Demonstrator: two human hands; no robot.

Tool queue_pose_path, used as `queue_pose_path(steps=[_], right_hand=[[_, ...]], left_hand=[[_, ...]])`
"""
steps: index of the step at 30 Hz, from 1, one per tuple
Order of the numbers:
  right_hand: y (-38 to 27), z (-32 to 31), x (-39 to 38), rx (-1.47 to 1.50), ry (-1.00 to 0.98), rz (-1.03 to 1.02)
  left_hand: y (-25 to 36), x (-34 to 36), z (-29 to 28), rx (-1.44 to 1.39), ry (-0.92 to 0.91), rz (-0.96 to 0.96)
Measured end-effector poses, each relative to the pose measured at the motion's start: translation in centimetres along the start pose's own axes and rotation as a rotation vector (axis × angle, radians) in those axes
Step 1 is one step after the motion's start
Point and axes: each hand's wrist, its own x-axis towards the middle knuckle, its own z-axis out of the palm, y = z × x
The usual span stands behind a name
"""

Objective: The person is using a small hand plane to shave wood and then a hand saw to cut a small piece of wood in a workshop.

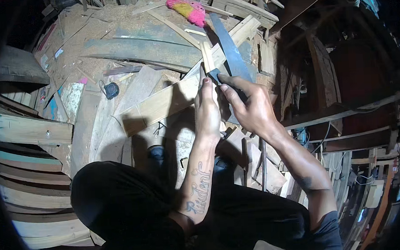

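In the middle of the frame, a little above the centre, the left hand (207,113) holds a narrow wooden strip (207,56), which is pale in colour and points toward the upper edge. The fingers of this hand lie almost straight along the strip, and the grip looks narrow, though the palm side is hidden. Just to the right of it, the right hand (255,105) is closed on a dark flat piece (214,73), pinched between thumb and forefinger near the strip; what kind of object it is, I cannot tell. Above the right hand, a handsaw (231,46) lies with its grey-blue blade slanting toward the top of the frame; its handle I cannot see clearly. Under the hands, a wide pale board (162,103) runs from the left of centre up to the right. In the upper middle part there is a fluffy pink and yellow thing (187,11), and below it to the left, a long greenish-grey plank (146,51) lies on the ground covered with sawdust (75,41). A dark rounded tape measure (112,90) rests at the left of centre. Along the left edge, several boards (33,129) are arranged one above another, and in the lower middle, the person's dark trousers (258,208) fill the space.
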Motion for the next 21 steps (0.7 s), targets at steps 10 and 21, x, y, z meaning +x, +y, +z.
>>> queue_pose_path(steps=[10, 21], right_hand=[[1.9, 1.0, 0.7, -0.031, 0.045, -0.096], [3.5, 0.7, 2.4, -0.051, 0.078, 0.008]], left_hand=[[0.8, -0.7, 0.1, 0.311, 0.034, -0.095], [-0.1, -1.4, 0.9, 0.096, 0.019, -0.227]])
